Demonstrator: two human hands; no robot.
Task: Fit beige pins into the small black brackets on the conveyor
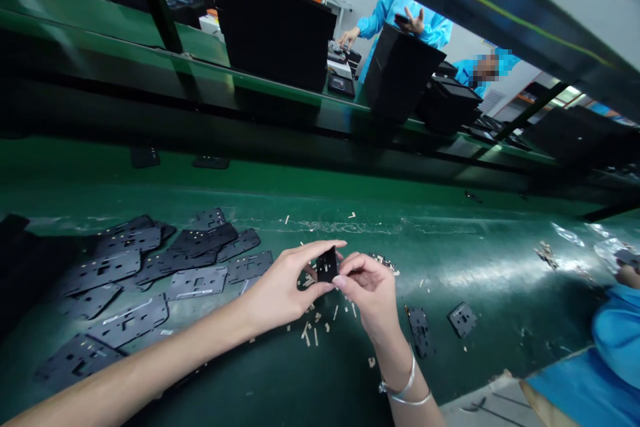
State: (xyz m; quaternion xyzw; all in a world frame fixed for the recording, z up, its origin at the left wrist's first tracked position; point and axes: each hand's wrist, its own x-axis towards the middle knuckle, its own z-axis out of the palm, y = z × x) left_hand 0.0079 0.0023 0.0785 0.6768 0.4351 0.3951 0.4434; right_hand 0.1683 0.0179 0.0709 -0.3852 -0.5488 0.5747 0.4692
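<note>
Over the green belt [450,233], the hands [285,283] [365,287] pinch what seems a black plate [327,264].

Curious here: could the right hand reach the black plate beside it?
Probably yes: the right hand is holding a small black piece, but the plate lies close by on the green belt, with only small pale scraps around.

A factory assembly line around me, long green conveyor belt [400,227] before me, black perforated plates [150,273] spread across it, co-workers in blue smocks [395,20] beyond, black panels [273,27] upright along a raised green shelf [100,33]
</note>
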